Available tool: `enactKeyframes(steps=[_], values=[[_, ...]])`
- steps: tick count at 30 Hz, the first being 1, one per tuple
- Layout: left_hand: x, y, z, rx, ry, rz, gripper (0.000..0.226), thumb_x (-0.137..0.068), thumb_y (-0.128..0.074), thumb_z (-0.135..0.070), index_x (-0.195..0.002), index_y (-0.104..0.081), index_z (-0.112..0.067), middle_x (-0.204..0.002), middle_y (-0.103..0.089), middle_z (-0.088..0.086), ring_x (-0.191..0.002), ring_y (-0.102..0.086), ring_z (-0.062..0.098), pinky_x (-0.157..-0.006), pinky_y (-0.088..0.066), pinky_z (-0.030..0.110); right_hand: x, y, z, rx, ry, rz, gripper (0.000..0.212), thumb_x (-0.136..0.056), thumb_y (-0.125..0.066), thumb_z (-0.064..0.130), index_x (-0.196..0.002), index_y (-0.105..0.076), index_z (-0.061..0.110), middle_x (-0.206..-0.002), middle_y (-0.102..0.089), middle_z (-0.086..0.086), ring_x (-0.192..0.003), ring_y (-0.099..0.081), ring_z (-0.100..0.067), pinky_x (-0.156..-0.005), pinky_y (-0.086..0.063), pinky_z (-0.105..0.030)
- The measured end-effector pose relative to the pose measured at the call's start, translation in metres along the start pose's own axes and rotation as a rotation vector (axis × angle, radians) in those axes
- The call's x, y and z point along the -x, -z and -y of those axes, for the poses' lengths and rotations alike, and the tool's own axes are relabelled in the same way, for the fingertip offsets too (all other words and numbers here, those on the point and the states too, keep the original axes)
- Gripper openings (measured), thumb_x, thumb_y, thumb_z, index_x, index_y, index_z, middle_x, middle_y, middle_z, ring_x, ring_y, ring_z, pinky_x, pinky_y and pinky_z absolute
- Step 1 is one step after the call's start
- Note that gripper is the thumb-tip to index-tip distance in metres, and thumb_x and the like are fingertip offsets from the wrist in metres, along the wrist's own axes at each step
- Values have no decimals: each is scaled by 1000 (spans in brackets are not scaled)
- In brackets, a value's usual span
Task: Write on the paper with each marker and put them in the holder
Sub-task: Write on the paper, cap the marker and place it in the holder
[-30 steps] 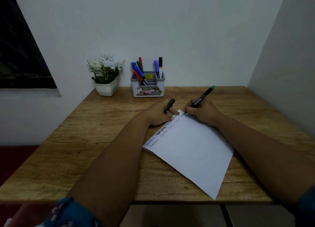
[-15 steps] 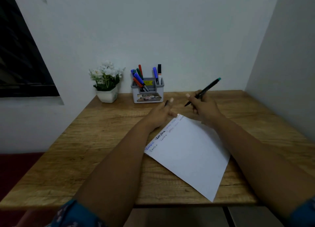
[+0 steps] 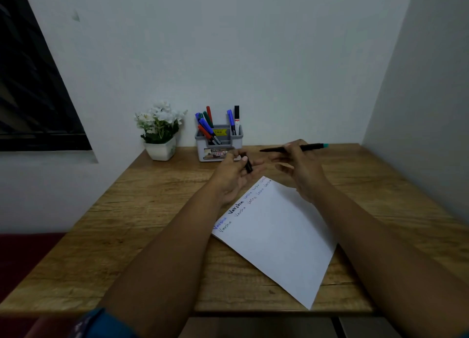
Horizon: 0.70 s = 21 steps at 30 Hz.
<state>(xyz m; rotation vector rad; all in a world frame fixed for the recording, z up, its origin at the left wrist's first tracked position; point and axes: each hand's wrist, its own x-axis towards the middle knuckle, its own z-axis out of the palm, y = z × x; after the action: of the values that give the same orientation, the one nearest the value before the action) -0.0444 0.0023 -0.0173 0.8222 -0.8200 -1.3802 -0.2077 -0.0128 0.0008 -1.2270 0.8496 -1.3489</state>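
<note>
A: What stands on the far left of the bench (image 3: pixel 106 226)?
B: A white pot of white flowers (image 3: pixel 160 132) against the wall, and just right of it the grey holder (image 3: pixel 218 143) with red, blue, green and black markers (image 3: pixel 208 127) standing in it

A: And the hands?
B: The left hand (image 3: pixel 232 178) is raised above the bench in front of the holder, palm up, fingers curled round a small black cap (image 3: pixel 248 164). The right hand (image 3: pixel 300 169) is raised beside it and pinches a black marker (image 3: pixel 295 148) with a teal end, lying nearly level, its tip pointing left towards the cap

A: Where is the paper (image 3: pixel 279 236)?
B: Flat on the bench below both hands, turned at an angle, with handwritten words along its upper left edge
</note>
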Motion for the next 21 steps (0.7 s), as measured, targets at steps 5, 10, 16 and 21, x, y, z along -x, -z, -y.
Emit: enactKeyframes(steps=[5, 10, 16, 21], values=[[-9, 4, 4, 107, 37, -15, 22, -102, -37, -2, -124, -38, -1, -118, -60, 34, -109, -63, 40, -86, -57, 35, 0, 0, -3, 34, 83, 48, 23, -98, -49, 9, -76, -46, 14, -67, -67, -2, -70, -69, -14, -75, -54, -33], [-7, 2, 1, 200, 37, -44, 9, -102, -36, -1, -102, -45, 3, -84, -73, 21, -84, -73, 24, -78, -57, 27, 2, -4, -5, 61, 118, 51, 27, -96, -48, 1, -71, -45, 11, -70, -59, -10, -62, -69, -13, -78, -55, -37], [-9, 1, 3, 220, 29, -22, 21, -99, -41, 1, -120, -41, 3, -115, -62, 32, -107, -65, 34, -77, -60, 28, 3, -5, -4, 61, 182, 60, 28, -96, -47, -2, -71, -46, 10, -71, -53, -12, -70, -70, -18, -81, -56, -38], [-6, 3, 7, -168, -15, 22, 35, -91, -52, 9, -123, -47, -5, -105, -70, 12, -91, -66, 19, -85, -52, 31, 1, -4, -8, 78, 177, 7, 17, -98, -56, 16, -81, -56, 17, -78, -65, 2, -79, -68, -8, -79, -55, -32]])
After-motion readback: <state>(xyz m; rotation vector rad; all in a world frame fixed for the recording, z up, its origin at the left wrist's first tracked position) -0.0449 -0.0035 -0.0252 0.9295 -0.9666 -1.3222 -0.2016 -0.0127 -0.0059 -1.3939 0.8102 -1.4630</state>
